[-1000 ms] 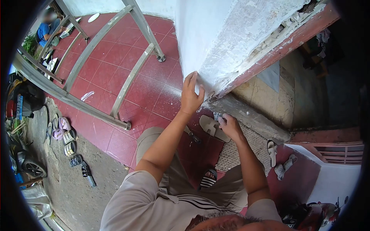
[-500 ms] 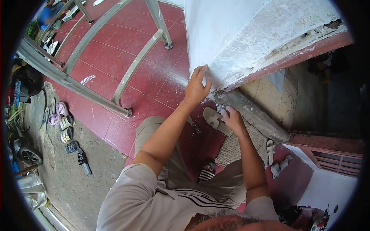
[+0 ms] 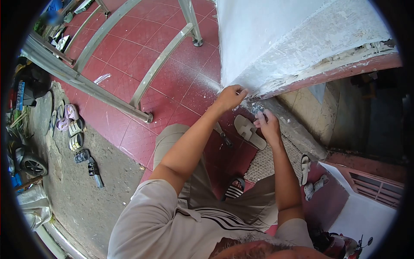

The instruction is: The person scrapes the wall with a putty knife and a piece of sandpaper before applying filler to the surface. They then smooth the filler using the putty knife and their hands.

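My left hand [image 3: 232,97] is held near the foot of the white wall [image 3: 246,47], its fingers loosely bent and nothing visible in them. Just to its right, my right hand [image 3: 268,124] pinches a small grey printed sheet [image 3: 257,108], possibly folded. White powder coats the fingertips of the right hand. The sheet is above the end of the worn door sill [image 3: 297,125]. Below it, a beige sandal [image 3: 249,130] lies by the mat. A tool with a dark handle [image 3: 224,139] rests on the red tiles, partly hidden by my left arm.
A metal railing [image 3: 99,101] spans the left side. White dust [image 3: 202,82] lies on the tiles. A woven mat [image 3: 280,159] is beneath my right arm. Several sandals [image 3: 75,126] line the concrete, and a motorcycle [image 3: 343,244] stands lower right. Another person [image 3: 54,16] is far left.
My left hand has come down from the wall surface toward my right hand, its fingers more bent. The right hand still grips the grey sheet, now turned differently. The view has shifted slightly.
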`<action>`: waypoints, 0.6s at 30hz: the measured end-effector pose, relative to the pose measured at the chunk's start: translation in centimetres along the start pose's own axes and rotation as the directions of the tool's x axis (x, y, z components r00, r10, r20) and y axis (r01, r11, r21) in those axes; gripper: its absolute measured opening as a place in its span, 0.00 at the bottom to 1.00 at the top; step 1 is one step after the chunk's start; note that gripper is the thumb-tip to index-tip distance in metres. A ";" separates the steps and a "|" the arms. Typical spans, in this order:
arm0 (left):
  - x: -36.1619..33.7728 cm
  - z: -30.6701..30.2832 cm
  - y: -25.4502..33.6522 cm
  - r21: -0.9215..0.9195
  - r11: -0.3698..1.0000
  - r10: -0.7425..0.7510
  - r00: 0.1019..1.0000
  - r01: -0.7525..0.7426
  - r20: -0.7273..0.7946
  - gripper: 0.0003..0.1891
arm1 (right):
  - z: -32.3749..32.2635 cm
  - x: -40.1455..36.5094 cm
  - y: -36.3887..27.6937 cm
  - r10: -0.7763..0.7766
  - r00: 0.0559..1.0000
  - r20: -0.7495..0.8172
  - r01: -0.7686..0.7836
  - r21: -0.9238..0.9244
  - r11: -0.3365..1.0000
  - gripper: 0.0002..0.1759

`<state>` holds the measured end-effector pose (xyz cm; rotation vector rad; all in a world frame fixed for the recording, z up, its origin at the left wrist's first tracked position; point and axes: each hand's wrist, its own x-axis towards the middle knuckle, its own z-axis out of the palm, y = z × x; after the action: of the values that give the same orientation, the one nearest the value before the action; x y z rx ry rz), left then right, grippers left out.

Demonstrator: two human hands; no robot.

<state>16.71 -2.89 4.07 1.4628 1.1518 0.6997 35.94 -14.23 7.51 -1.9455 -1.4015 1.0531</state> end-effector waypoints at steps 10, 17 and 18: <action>-1.4 0.4 0.3 -0.443 0.887 0.006 0.957 0.128 0.289 0.14 | 1.0 1.2 -2.0 -0.027 0.999 0.034 0.015 0.330 0.944 0.13; -0.8 -1.8 1.0 -0.234 0.966 0.006 0.914 -0.110 -0.406 0.13 | 1.0 1.6 -1.9 0.038 0.998 -0.047 -0.017 0.395 0.918 0.22; -0.4 -1.9 0.7 -0.034 0.981 0.124 0.759 -0.189 -0.639 0.13 | 1.0 1.4 -1.7 0.040 0.998 -0.047 -0.018 0.392 0.920 0.22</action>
<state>15.06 -2.50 5.21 1.2746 1.4814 1.4312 34.45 -12.37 7.80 -1.6898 -1.0372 1.1815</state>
